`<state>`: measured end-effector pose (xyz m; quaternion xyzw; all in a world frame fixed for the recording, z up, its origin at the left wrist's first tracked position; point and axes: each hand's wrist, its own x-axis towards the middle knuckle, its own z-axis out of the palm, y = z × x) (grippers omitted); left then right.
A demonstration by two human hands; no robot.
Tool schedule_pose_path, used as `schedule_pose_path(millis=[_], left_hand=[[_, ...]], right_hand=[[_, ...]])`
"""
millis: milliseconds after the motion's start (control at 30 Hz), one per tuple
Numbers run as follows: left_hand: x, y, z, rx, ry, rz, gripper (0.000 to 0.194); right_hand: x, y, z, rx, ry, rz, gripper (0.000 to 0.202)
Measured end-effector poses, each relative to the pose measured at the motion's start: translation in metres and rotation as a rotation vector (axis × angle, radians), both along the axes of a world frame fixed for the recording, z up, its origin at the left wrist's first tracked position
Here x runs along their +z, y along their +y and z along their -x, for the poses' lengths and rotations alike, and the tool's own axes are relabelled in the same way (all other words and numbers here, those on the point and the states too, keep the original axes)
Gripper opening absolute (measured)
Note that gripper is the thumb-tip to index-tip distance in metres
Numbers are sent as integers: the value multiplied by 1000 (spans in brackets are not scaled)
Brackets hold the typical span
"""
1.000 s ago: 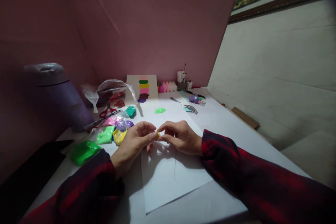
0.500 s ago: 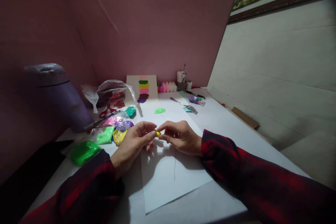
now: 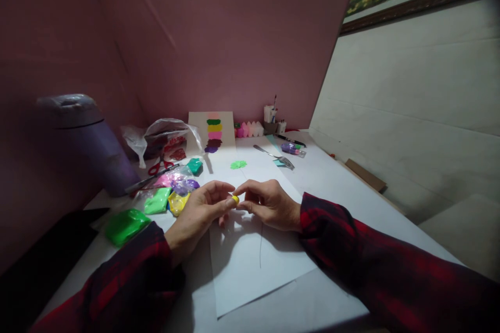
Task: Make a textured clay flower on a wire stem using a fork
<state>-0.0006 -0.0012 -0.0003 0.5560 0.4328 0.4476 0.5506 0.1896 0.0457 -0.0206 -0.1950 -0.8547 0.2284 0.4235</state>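
Between my fingertips, over a white sheet of paper [image 3: 250,286], is a small yellow lump of modelling clay [image 3: 236,199]. My left hand [image 3: 201,212] pinches it from the left with thumb and forefinger. From the right, my right hand [image 3: 269,203] closes thumb and forefinger on the same lump. Part of the clay is hidden by the fingers. A light green, flower-like clay piece [image 3: 238,165] lies just beyond my hands. Left of my left hand sits a packet of yellow clay [image 3: 178,203].
Packets of green clay [image 3: 127,226] and other colours lie at the left, with red-handled scissors [image 3: 156,167] behind. A purple bottle [image 3: 91,140] stands further left. A fork [image 3: 279,158] and a black pen [image 3: 291,140] lie at the back right, near a pen holder [image 3: 270,126].
The yellow clay has turned slightly between my fingertips and shows a rounder face. Both hands stay in almost the same place.
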Motion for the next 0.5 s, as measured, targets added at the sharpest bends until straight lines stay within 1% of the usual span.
schedule_pose_path(millis=[133,333,500], left_hand=[[0,1,1,-1,4,-22,45],[1,1,0,-5,17,-6,46],[3,-1,0,9,-23,2,46]], right_hand=[[0,0,0,-13,3,2,14],[2,-1,0,-5,5,4,11],[2,-1,1,-6,2,-3,12]])
